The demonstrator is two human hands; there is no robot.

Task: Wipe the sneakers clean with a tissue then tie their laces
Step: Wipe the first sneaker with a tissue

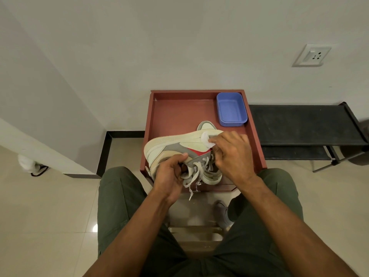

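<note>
A cream, grey and red sneaker (173,145) lies tipped on its side over the red-brown table (175,112), sole facing away from me. My left hand (169,172) grips its collar near the loose grey laces (196,173). My right hand (232,151) pinches a white tissue (206,139) and presses it against the sole edge near the toe. A second sneaker (206,125) stands behind the first, and only its heel shows.
A blue plastic tub (231,108) sits in the table's far right corner. A black low bench (305,124) stands to the right against the wall. My legs in green trousers frame the table's front. A white object lies on the floor at left.
</note>
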